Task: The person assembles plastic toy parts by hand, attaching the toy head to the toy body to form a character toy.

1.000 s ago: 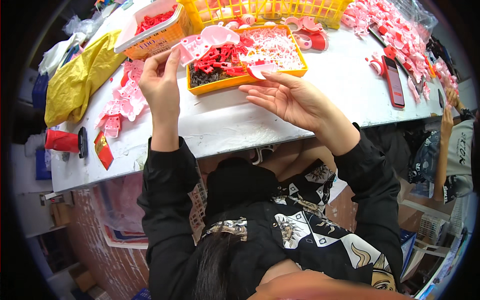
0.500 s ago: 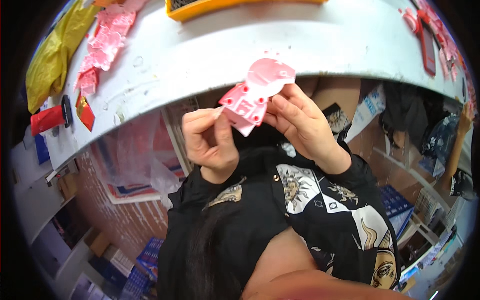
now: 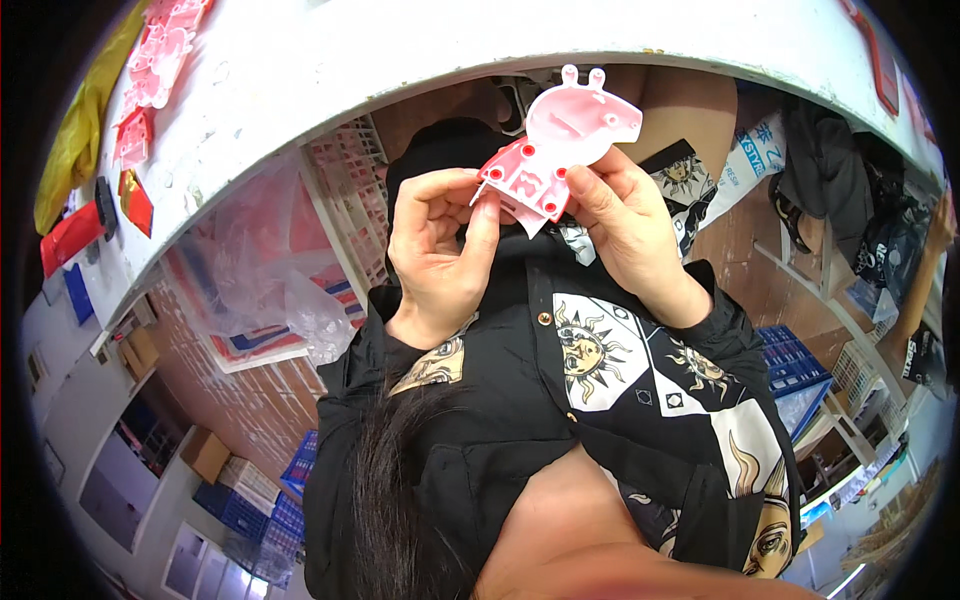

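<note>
A pink and red plastic pig-shaped shell [image 3: 578,118] is held in front of my chest, its hollow inner side with several red pegs facing up. My right hand [image 3: 630,222] grips it from the right, thumb on the red lower body and fingers behind. At the lower left edge, my left hand [image 3: 437,245] pinches with thumb and index finger. A thin pale strip shows at that edge; whether it is film or part of the shell I cannot tell. The two ears stick up at the far end.
Beyond my hands curves the white table edge [image 3: 400,90]. On its left lie more pink plastic pieces [image 3: 160,65], a yellow bag [image 3: 90,130] and a red packet [image 3: 72,238]. A red-edged phone-like object [image 3: 880,70] lies far right. Blue crates [image 3: 790,365] stand at the right, below table height.
The shell has moved slightly right and turned more upright, so its ears and snout show clearly. Both hands have shifted with it, and the table has slid farther up in view.
</note>
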`<state>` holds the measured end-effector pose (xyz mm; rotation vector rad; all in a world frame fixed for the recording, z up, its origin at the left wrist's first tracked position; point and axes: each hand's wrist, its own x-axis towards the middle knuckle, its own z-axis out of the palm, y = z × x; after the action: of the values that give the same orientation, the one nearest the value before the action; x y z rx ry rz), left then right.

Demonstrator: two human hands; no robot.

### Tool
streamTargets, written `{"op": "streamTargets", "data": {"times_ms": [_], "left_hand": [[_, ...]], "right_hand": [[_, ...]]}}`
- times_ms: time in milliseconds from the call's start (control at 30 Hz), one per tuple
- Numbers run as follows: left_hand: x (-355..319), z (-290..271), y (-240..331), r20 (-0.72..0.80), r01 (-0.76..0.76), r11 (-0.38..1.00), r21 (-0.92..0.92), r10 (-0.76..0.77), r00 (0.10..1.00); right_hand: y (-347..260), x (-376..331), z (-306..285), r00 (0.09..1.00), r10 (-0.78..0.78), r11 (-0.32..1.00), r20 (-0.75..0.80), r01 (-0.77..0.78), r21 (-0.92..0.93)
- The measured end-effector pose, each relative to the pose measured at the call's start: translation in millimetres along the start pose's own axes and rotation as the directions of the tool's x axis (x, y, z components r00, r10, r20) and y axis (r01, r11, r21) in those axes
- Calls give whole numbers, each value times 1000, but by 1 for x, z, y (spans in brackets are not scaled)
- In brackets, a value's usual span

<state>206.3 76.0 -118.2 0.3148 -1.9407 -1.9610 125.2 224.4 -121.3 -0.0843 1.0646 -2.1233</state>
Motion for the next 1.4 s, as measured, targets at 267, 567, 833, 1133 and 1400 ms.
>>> {"op": "streamTargets", "data": {"times_ms": [267,567,833,1133,1400], "left_hand": [[1,2,4,32,108,994,-15,-107,994],[0,4,-10,15,-56,994,91,55,998],[1,4,-20,9,-33,994,106,33,999],[5,4,-24,25,57,998,26,-58,998],[7,5,-24,24,130,991,-34,-129,991]], "right_hand": [[-1,-1,0,996,84,989,-22,-81,122],[7,-3,-2,991,121,980,-64,-109,165],[10,-1,-5,995,71,995,-64,-65,79],[12,0,-5,994,58,998,-89,-56,20],[12,2,-7,984,126,991,-129,-119,55]]}}
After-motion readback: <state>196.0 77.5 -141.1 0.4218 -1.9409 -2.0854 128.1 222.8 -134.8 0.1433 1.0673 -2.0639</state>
